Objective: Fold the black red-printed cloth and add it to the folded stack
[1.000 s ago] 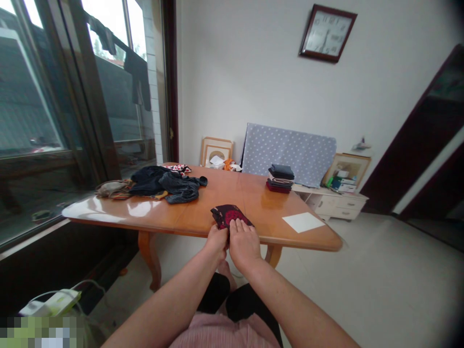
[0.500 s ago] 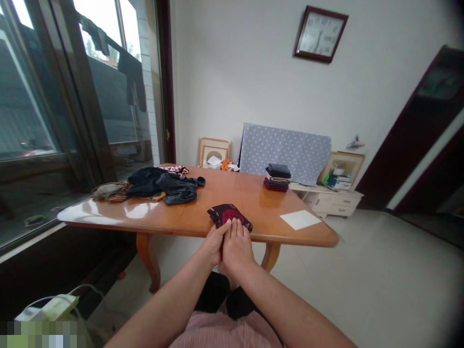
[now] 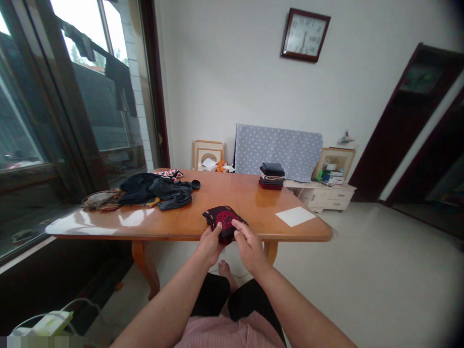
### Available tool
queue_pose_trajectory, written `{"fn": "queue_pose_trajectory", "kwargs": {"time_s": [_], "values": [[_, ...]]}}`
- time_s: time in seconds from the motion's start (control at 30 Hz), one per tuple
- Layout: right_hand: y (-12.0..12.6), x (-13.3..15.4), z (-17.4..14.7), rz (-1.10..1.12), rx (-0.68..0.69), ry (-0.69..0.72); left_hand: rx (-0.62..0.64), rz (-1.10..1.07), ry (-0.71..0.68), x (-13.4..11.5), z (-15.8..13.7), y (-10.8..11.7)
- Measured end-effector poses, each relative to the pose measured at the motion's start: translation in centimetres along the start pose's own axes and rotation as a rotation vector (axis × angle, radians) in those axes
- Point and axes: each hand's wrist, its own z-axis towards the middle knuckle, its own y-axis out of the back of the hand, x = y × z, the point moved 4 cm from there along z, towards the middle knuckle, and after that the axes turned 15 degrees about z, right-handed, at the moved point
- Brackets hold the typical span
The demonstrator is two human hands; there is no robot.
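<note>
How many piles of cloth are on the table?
2: a loose heap on the left of the table and a folded stack near its far right corner. The held cloth isn't counted.

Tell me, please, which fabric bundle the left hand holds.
The dark folded cloth with red patterning; the folded dark-topped stack and rumpled, mostly dark clothes heap lie farther back.

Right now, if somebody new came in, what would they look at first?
Probably the dark folded cloth with a red pattern, held in the left hand and touched by the right hand at the near edge of the table. Next might be the framed clock high on the wall, with a dotted blue-grey cloth below it. The rumpled heap of dark clothes on the table's left side stands out too.
</note>
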Motion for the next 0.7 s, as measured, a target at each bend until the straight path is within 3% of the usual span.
{"fn": "queue_pose_trajectory", "kwargs": {"time_s": [0.1, 0.17, 0.23, 0.3, 0.43, 0.7], "values": [[2.4, -1.0, -0.5, 0.201, -0.365, -0.108, -0.010, -0.049, 0.019, -0.6, 0.0, -0.2], [2.9, -2.1, -1.1, 0.301, -0.497, -0.235, 0.009, -0.076, 0.026, -1.0, 0.0, -0.5], [2.2, -2.9, -1.5, 0.414, -0.484, -0.394, 0.037, -0.090, 0.031, -1.2, -0.1, -1.0], [0.8, -3.0, -1.8, 0.533, -0.366, -0.536, 0.055, -0.092, 0.025, -1.3, -0.4, -1.5], [-1.7, -2.2, -1.6, 0.738, -0.189, -0.633, 0.071, -0.046, -0.017, -1.5, -1.2, -2.3], [-2.5, -2.2, -0.8, 0.843, -0.338, -0.643, 0.061, 0.073, -0.145, -2.0, -1.5, -2.6]]}}
